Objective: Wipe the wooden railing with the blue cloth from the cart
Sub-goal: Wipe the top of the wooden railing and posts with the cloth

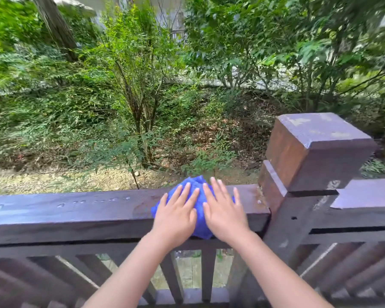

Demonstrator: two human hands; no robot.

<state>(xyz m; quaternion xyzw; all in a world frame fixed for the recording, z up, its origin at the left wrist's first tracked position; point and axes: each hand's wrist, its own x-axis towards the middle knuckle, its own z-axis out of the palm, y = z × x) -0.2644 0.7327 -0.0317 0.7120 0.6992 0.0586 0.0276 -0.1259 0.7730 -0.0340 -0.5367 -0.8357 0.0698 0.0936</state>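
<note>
A crumpled blue cloth [199, 221] lies on the flat top of the dark brown wooden railing [76, 207], hanging a little over its near edge. My left hand [176, 215] and my right hand [223, 213] press flat on the cloth side by side, fingers spread and pointing away from me. The cloth shows between and beyond the hands. The rail top looks wet and glossy to the left of the cloth. No cart is in view.
A thick square wooden post [309, 152] rises just right of my hands, and the rail continues beyond it [369, 194]. Vertical balusters [208, 274] stand below the rail. Bushes and a leaf-strewn slope lie past the railing.
</note>
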